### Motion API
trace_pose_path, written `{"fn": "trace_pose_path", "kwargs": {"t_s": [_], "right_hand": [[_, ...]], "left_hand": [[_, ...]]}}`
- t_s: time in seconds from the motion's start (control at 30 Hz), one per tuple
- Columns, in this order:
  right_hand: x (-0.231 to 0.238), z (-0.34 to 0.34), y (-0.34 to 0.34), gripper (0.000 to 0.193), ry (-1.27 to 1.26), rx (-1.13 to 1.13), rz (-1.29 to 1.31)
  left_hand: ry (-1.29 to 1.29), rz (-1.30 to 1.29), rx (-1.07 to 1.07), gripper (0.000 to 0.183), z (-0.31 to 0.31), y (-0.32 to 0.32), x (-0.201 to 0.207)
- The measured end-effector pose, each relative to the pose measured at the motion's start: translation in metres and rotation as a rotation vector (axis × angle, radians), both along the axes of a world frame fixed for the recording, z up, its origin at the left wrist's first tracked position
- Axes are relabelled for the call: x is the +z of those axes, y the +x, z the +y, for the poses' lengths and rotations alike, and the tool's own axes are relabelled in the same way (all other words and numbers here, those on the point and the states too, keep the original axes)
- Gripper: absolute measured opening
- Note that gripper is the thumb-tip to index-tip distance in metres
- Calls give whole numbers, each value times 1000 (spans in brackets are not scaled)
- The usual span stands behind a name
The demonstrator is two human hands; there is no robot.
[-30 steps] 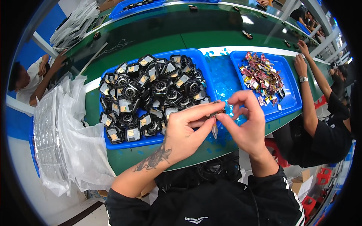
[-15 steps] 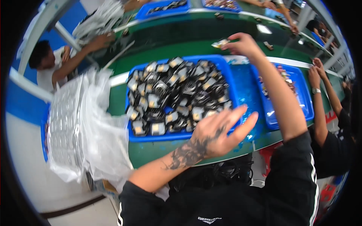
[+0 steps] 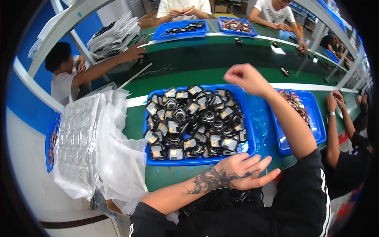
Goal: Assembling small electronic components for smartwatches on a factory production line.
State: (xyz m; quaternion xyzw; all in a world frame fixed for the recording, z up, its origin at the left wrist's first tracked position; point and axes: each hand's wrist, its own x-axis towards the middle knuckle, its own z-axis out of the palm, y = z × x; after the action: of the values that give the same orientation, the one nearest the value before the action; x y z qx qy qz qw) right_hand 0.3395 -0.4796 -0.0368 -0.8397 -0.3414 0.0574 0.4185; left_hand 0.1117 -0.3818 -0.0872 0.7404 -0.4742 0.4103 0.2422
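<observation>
My left hand (image 3: 240, 172) hovers at the near right edge of a blue tray (image 3: 197, 161), its fingers spread and holding nothing. In that tray lie many black watch-like casings (image 3: 209, 115), some with round backs, others showing grey and tan faces. My right hand (image 3: 248, 79) is raised over the far right corner of the tray, beside the green belt (image 3: 189, 73). Its fingers are curled together toward the thumb. Whatever they hold, if anything, is hidden behind them.
To the right stands a second blue tray (image 3: 284, 146) with small reddish parts. Stacked clear plastic trays (image 3: 77, 138) in white film rise on the left. Small parts (image 3: 285, 72) lie on the belt. Co-workers sit across it, at the left and at the right.
The view has tilted up, so the scene sits lower. The small silvery-yellow part at my right fingertips no longer shows, and those fingers are more curled. My left hand has drawn back from over the casings.
</observation>
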Motion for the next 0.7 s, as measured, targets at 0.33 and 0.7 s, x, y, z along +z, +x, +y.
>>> {"fn": "trace_pose_path", "kwargs": {"t_s": [0.33, 0.7], "right_hand": [[-29, 27, -55, 21, 25, 40, -238], [-22, 48, -82, 47, -205, 26, -285]], "left_hand": [[-177, 27, 26, 52, 6, 4, -7], [-260, 38, 215, 62, 9, 3, -4]]}}
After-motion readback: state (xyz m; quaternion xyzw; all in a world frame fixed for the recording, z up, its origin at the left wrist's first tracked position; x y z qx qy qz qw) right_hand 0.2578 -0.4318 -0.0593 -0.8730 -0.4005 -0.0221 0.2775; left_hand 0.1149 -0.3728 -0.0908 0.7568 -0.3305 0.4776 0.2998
